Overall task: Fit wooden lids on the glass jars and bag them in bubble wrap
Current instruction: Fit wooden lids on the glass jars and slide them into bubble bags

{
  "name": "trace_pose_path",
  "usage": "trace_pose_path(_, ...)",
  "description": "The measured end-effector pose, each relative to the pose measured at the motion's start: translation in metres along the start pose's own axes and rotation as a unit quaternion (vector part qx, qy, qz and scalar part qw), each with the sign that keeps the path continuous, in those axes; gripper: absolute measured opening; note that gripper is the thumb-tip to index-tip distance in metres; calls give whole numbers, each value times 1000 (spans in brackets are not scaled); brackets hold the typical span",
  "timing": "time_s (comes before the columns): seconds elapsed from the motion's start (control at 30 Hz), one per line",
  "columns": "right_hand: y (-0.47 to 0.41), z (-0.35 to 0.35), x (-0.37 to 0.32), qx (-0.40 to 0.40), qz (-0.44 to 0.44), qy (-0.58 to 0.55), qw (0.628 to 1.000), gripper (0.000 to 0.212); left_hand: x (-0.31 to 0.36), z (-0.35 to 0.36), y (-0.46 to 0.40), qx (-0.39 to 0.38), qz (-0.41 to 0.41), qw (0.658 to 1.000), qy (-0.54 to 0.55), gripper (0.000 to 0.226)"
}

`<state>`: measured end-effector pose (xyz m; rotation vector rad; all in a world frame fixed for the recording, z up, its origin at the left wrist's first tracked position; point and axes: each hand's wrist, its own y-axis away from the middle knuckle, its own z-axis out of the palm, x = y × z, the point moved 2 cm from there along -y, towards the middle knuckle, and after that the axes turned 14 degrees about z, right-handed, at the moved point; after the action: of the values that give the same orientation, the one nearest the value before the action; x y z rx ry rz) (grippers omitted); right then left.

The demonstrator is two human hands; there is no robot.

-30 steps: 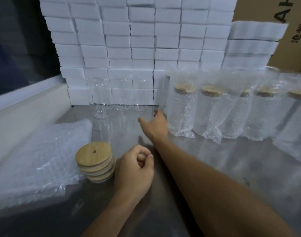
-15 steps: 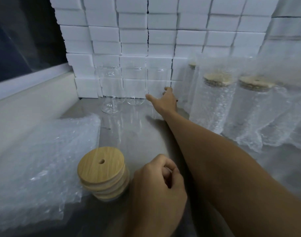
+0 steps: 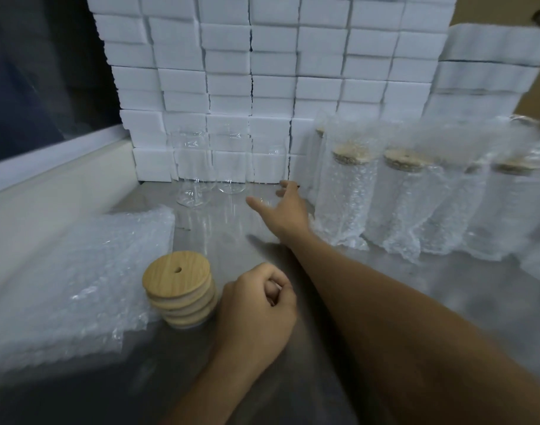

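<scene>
Bare glass jars (image 3: 198, 170) were barely made out against the white foam blocks (image 3: 271, 65) | right hand (image 3: 288, 210) was seen reaching there, fingers spread, nothing held | left hand (image 3: 256, 305) was curled in a fist beside the wooden lids (image 3: 178, 288) | bubble wrap (image 3: 69, 283) lay left | bagged jars (image 3: 348, 194) were blurred, cut off right.

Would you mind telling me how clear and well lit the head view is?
Head view: dim overall; the wide lens bows the foam blocks; the bagged jars smear with motion blur towards the right edge; the bare glass jars barely show; the lid stack is sharpest.
</scene>
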<state>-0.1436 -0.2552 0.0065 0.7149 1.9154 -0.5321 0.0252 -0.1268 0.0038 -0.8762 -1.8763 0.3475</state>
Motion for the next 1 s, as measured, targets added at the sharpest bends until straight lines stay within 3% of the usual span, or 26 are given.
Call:
trace_pose_path(0.13, 53, -16, 6, -7, -8, 3, 1000, 92, 5, -5, -1, 47, 13, 999, 9, 22)
trace_pose_path(0.27, 97, -34, 14, -28, -12, -12, 999, 89, 23, -17, 7, 69, 130, 986, -77, 14)
trace_pose_path(0.33, 113, -42, 20, -45, -12, -25, 999, 89, 34, -27, 8, 70, 207, 963, -158, 8)
trace_pose_path(0.43, 131, -54, 27, -41, -1, -27, 999, 89, 42, -50, 3, 150, 265, 919, -248, 9)
trace_pose_path(0.5, 141, -64, 31, -23, 7, -37, 999, 87, 37, -63, -2, 167, 241, 904, -310, 10)
trace_pose_path(0.63, 157, -80, 34, -4, 3, -44, 999, 70, 14, -73, -6, 12, -8, 904, -427, 47)
trace_pose_path(0.7, 162, -85, 35, 7, 7, -15, 1000, 60, 8, -75, -4, -31, -74, 894, -441, 57)
trace_pose_path(0.83, 170, -92, 35, 45, 18, -32, 998, 43, 2, -74, -5, -5, -45, 885, -463, 48)
trace_pose_path(0.93, 176, -97, 30, 119, -3, -80, 990, 13, 0, -72, -6, 47, 30, 892, -448, 44)
trace_pose_path(1.0, 182, -97, 23, 106, -40, -114, 987, 24, 2, -69, -8, 91, 106, 891, -433, 45)
